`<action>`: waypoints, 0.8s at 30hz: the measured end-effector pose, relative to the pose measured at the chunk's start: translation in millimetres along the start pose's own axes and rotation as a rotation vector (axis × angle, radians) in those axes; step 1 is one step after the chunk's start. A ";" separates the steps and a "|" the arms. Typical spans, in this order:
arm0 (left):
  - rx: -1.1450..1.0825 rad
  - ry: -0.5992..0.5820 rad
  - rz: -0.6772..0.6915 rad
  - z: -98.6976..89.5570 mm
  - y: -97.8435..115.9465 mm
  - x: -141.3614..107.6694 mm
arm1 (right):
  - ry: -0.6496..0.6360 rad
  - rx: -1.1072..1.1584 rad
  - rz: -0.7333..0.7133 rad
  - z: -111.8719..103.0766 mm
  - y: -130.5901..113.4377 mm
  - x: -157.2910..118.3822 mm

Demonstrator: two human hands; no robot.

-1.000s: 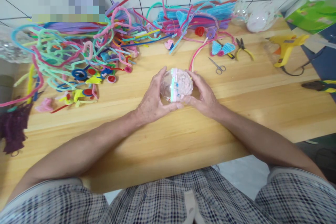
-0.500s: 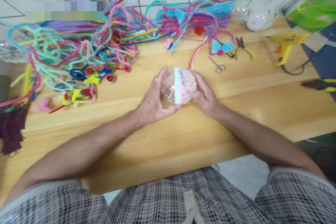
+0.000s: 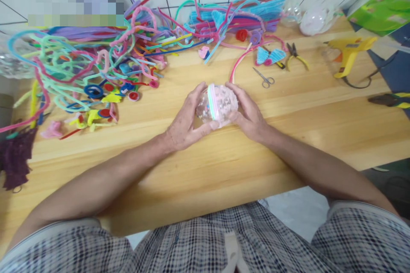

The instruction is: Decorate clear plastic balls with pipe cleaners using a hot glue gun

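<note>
Between my hands is a clear plastic ball [image 3: 225,101] with a mint and lilac band around its middle; its right half looks pinkish, and small bits show inside. My left hand [image 3: 188,121] curves around the clear left half, thumb along the lower side. On the pinkish half, my right hand [image 3: 248,115] is closed, with the thumb at the front. Behind the ball, a pink and cream pipe-cleaner strand [image 3: 238,62] runs toward the back. Small scissors [image 3: 265,79] lie to the right of it, near a blue pipe-cleaner bow [image 3: 270,56].
Tangled pipe cleaners [image 3: 73,62] cover the back left, and blue bundles [image 3: 246,12] lie along the wall. Yellow-handled pliers [image 3: 296,57], a yellow glue gun [image 3: 349,51] and dark pliers [image 3: 389,99] are on the right. Clear balls [image 3: 314,21] stand at the back right.
The ball has turned and tilted slightly between my hands, so its band now leans to the left at the top. Both hands keep hold of it in nearly the same place.
</note>
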State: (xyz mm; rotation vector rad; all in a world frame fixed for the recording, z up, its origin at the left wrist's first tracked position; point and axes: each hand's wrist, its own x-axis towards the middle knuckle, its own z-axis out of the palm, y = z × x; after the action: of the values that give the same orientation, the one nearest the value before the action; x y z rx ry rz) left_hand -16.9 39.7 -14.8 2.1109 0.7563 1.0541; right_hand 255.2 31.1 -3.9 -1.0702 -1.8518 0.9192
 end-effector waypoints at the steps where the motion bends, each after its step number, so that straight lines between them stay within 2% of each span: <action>1: 0.000 0.004 0.001 0.8 -0.3 0.3 | -0.002 0.007 0.000 -0.1 0.0 0.4; 9: -0.041 0.057 -0.125 -8.3 2.6 6.2 | -0.085 -0.017 -0.063 -2.2 -6.3 1.8; 14: -0.052 0.062 -0.157 -11.6 2.7 7.1 | -0.056 -0.003 -0.037 1.1 -5.0 1.2; 21: -0.022 0.016 -0.097 -6.0 -3.1 2.9 | 0.032 0.010 0.016 1.4 -1.5 4.5; 24: -0.031 0.032 -0.132 -4.3 -2.5 3.9 | 0.026 -0.011 -0.015 0.2 -4.0 5.6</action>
State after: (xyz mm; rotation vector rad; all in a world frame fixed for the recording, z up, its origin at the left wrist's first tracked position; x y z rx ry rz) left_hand -19.0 45.4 -12.9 1.9930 0.8762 1.0240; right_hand 251.8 34.6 1.0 -1.0686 -1.8430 0.8828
